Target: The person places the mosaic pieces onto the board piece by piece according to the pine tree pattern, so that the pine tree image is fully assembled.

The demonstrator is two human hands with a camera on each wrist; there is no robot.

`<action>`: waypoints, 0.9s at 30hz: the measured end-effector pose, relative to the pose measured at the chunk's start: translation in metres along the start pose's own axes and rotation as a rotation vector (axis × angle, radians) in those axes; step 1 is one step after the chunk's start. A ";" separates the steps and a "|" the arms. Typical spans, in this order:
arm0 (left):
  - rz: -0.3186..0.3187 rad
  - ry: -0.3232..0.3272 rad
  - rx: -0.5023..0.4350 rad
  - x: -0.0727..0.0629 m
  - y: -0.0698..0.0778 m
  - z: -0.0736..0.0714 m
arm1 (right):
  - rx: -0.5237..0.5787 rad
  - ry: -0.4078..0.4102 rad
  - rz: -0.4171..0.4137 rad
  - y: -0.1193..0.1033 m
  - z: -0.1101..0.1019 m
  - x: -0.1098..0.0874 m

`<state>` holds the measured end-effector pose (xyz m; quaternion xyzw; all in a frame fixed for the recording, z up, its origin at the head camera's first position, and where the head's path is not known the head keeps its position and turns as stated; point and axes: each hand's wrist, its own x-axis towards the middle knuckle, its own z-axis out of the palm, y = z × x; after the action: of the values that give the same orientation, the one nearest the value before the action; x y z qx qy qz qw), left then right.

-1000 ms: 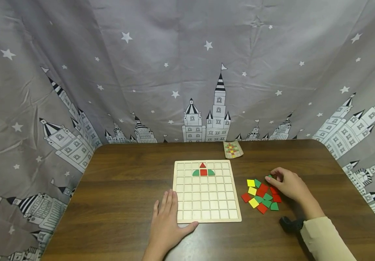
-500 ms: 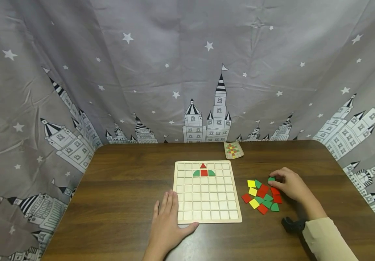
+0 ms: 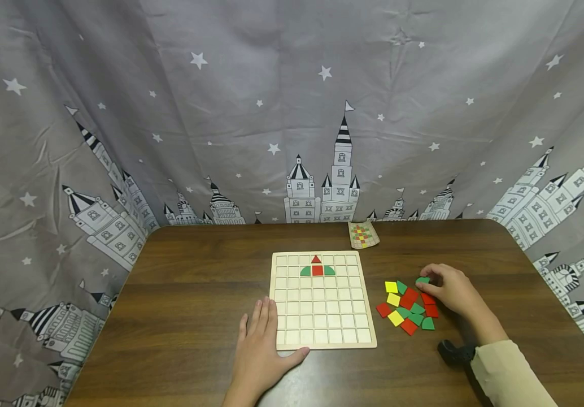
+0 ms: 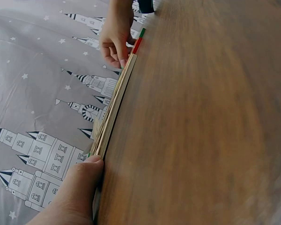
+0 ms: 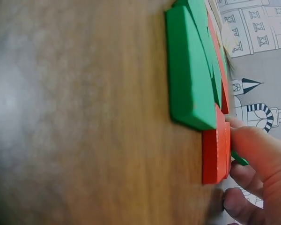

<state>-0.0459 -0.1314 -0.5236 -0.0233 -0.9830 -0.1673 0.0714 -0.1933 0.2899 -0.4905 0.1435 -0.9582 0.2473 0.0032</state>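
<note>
A pale wooden grid board lies on the table, bearing a red triangle, a red square and a green quarter-round tile on each side of that square. My left hand rests at the board's lower left corner, fingers along the left edge and thumb at the near edge. Right of the board, my right hand pinches a green rounded tile between thumb and fingers. That tile shows partly behind the thumb in the right wrist view. Beneath the hand lie loose red, green and yellow tiles.
A small paper card with a coloured grid pattern lies behind the board's far right corner. The brown wooden table backs onto a grey curtain printed with castles and stars. A black strap sits at my right wrist.
My right hand has shifted slightly toward me, and more of the green tile in its fingers shows. The left hand and the tiles on the board have stayed put.
</note>
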 end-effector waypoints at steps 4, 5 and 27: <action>0.005 0.006 0.001 0.000 0.000 0.000 | -0.022 0.010 -0.012 -0.001 -0.001 -0.002; 0.007 0.010 0.000 0.000 0.000 0.000 | -0.022 0.014 -0.014 -0.001 -0.001 -0.002; 0.027 0.061 0.016 0.000 0.000 0.003 | -0.049 0.042 -0.066 -0.019 0.001 0.005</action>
<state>-0.0461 -0.1306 -0.5265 -0.0310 -0.9813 -0.1590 0.1040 -0.1927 0.2720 -0.4819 0.1697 -0.9585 0.2266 0.0351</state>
